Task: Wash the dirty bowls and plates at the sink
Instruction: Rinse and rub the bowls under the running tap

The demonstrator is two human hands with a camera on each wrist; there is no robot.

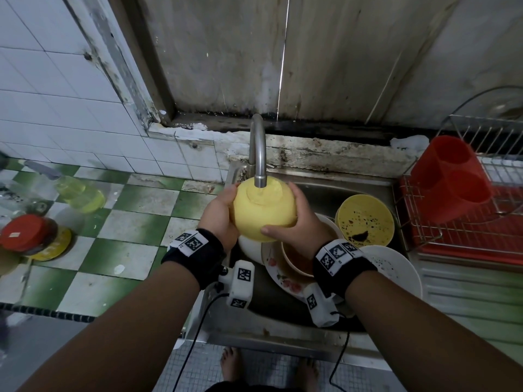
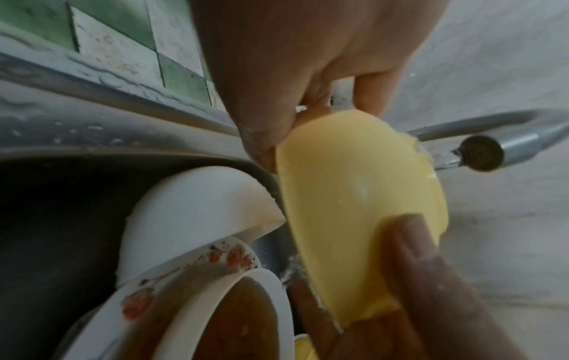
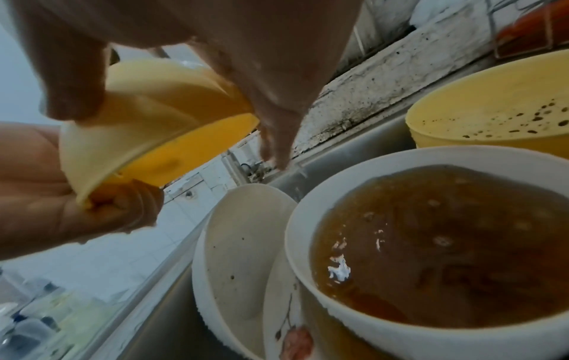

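Brown liquid fills a white bowl (image 3: 431,243) nearest in the sink (image 1: 325,190), set on a flowered plate (image 1: 278,274), with a white plate (image 1: 396,267) to its right and another white bowl (image 2: 191,214) to its left. Above them both hands grip a yellow bowl (image 1: 264,212), upside down, under the tap (image 1: 258,154). The left hand (image 1: 219,213) cups its left side, fingers curled round the rim and inside. The right hand (image 1: 297,222) clasps the right side, thumb pressed on the near wall. Further right a speckled yellow bowl (image 1: 366,219) leans in the sink, beside a rack (image 1: 464,222) with a red holder (image 1: 450,176) on the worktop (image 1: 127,199).
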